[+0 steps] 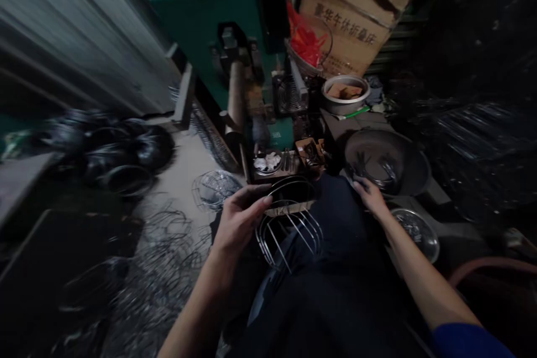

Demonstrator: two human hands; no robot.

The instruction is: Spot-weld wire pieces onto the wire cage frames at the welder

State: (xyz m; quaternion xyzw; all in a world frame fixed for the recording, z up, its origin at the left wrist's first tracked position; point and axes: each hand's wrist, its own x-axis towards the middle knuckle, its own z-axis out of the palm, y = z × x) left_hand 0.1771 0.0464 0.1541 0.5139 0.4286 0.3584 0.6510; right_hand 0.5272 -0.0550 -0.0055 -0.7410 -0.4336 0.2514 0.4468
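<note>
My left hand (241,215) is closed, thumb and fingers pinching the rim of a curved metal wire frame (310,229). This frame has several parallel bent wires and hangs above my lap. My right hand (371,197) is at the left edge of a wide dark pan (413,165), its darkened fingers drawn together. Whether anything small is between them is too dim to see. Inside the pan lie several dark thin pieces (388,168). Below the pan, beside my right forearm, is a shiny round bowl (419,235) with small metal parts.
Ahead stands a green machine (188,28) with a horizontal metal arm (236,95). Wire frames (163,251) are heaped on the floor at left, near black coiled bundles (126,145). A small parts box (310,154), a grey basin (346,95) and a cardboard box (348,22) are further back.
</note>
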